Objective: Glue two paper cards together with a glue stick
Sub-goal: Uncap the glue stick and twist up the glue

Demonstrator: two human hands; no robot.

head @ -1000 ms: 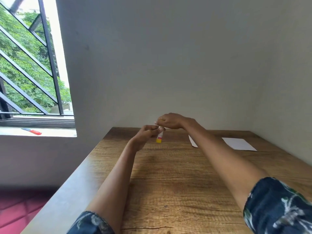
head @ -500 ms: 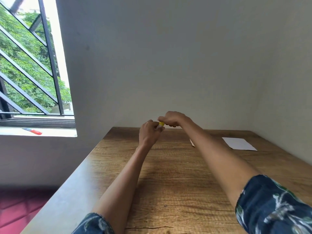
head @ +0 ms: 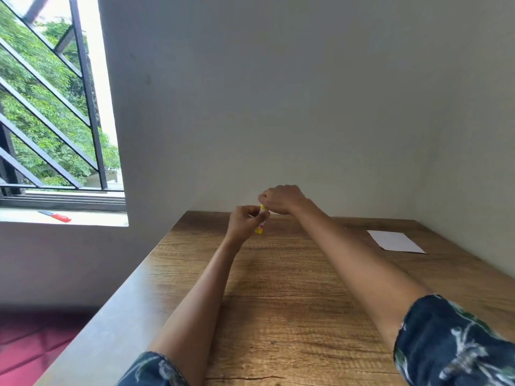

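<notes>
Both hands up at the far end of the table, raised off the wood and touching each other. Your left hand has its fingers curled round the body of the glue stick, which stands roughly upright; its yellow lower end shows below the fingers. Your right hand sits just above, fingers curled over the stick's yellow top end, presumably on the cap, though the cap itself is mostly hidden and you cannot tell whether it is on or coming off. One white paper card lies flat on the table, well apart to the right of your right hand, untouched. A second card is not visible; it may be hidden behind your right forearm. Judged progress: early. The stick is in hand and looks to be in the uncapping stage; no glue appears laid on the card in view, and no cards are joined. Left to do: expose the glue, spread it on one card, lay the other card on it, press them together.
</notes>
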